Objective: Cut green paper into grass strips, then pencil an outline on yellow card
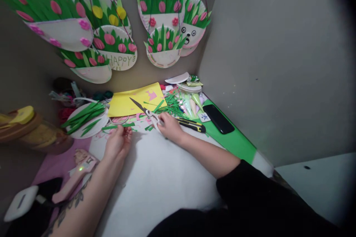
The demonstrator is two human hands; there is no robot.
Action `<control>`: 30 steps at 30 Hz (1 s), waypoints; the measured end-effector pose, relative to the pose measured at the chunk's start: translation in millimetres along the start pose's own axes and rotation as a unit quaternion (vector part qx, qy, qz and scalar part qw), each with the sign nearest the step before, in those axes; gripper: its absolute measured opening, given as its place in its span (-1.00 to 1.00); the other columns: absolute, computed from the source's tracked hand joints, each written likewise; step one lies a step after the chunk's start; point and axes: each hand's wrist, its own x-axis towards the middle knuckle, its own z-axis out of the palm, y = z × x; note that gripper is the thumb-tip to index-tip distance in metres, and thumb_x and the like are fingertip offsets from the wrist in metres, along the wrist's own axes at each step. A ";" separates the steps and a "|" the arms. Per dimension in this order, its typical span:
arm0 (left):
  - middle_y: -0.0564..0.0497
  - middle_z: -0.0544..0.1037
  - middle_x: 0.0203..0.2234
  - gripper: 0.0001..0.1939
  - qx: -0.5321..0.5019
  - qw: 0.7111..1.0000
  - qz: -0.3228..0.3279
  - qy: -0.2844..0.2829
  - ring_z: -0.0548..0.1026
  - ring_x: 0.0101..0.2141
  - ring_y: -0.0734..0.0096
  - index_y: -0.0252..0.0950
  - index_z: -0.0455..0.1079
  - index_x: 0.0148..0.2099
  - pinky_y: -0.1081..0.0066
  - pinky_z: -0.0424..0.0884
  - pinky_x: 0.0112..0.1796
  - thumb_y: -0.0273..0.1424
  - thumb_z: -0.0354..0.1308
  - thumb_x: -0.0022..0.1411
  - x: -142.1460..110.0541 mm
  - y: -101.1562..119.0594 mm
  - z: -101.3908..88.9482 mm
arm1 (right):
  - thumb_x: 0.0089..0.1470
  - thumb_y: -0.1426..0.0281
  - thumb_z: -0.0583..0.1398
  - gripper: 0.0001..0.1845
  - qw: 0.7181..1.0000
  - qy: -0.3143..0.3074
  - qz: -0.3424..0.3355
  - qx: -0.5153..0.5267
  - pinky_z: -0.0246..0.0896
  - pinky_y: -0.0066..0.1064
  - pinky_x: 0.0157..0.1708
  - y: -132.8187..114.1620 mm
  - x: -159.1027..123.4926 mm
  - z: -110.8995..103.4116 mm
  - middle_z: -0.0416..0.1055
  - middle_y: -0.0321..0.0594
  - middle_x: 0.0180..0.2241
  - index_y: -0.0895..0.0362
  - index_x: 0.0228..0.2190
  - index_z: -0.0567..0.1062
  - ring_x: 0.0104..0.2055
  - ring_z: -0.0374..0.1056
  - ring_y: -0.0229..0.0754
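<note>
My left hand is closed on a narrow green paper strip, which sticks out to both sides of the fingertips. In my right hand is a pair of scissors with pale handles; the dark blades point up and left over a yellow paper sheet. Left of the hands lies a white paper plate bearing several cut green paper leaves. Green paper scraps are heaped beyond my right hand.
Decorated paper plates hang on the wall. A craft knife and a black phone lie at right. A pink glue gun with a lit green light and a white case are at left, near a lidded jar.
</note>
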 end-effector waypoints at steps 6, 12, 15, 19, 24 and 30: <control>0.13 0.44 -0.56 -0.80 0.030 0.994 0.088 -0.063 0.44 -0.54 0.64 -0.34 0.33 -0.40 0.69 0.43 -0.48 -0.58 0.31 -0.04 -6.1 12.5 2.8 | -0.02 0.20 0.24 -0.73 0.995 -0.062 0.019 0.072 0.01 -0.45 -0.38 -6.1 -18.9 13.1 0.30 -0.31 -0.36 0.08 -0.36 0.32 -0.35 0.20 -0.24; 0.14 0.47 -0.51 -0.66 0.047 0.986 0.135 -0.082 0.45 -0.50 0.62 -0.30 0.36 -0.34 0.62 0.45 -0.40 -0.51 0.40 -0.21 -17.7 30.8 8.6 | -0.16 0.30 0.30 -0.65 0.943 -0.212 0.043 0.255 0.05 -0.49 -0.46 -18.1 -34.2 7.9 0.24 -0.40 -0.43 0.08 -0.38 0.25 -0.43 0.15 -0.31; 0.14 0.44 -0.54 -0.67 0.055 0.982 0.163 -0.082 0.44 -0.49 0.63 -0.32 0.33 -0.41 0.60 0.45 -0.37 -0.44 0.42 -0.21 -24.9 36.4 11.6 | -0.10 0.37 0.24 -0.69 0.891 -0.299 0.033 0.339 0.11 -0.48 -0.44 -26.0 -43.5 1.0 0.27 -0.39 -0.45 0.09 -0.33 0.22 -0.43 0.17 -0.31; 0.10 0.44 -0.54 -0.64 0.063 0.976 0.192 -0.076 0.47 -0.45 0.55 -0.33 0.32 -0.42 0.53 0.45 -0.37 -0.33 0.43 -0.19 -33.7 42.8 12.6 | -0.06 0.36 0.20 -0.72 0.872 -0.324 0.012 0.367 0.18 -0.42 -0.39 -32.4 -48.6 -5.4 0.29 -0.31 -0.40 0.10 -0.31 0.20 -0.37 0.20 -0.27; 0.06 0.48 -0.52 -0.65 0.100 0.971 0.205 -0.066 0.50 -0.43 0.47 -0.34 0.32 -0.39 0.47 0.45 -0.39 -0.29 0.39 -0.14 -41.5 49.7 11.3 | -0.07 0.30 0.22 -0.68 0.862 -0.353 0.004 0.362 0.21 -0.40 -0.39 -35.2 -49.2 -2.5 0.26 -0.29 -0.39 0.10 -0.32 0.20 -0.40 0.18 -0.28; 0.09 0.48 -0.55 -0.70 0.166 0.961 0.209 -0.070 0.47 -0.48 0.50 -0.34 0.35 -0.37 0.46 0.42 -0.37 -0.35 0.37 -0.11 -42.1 39.7 7.1 | -0.05 0.26 0.21 -0.70 0.873 -0.331 0.021 0.357 0.19 -0.37 -0.37 -38.2 -50.7 -2.3 0.26 -0.28 -0.38 0.10 -0.34 0.23 -0.40 0.16 -0.27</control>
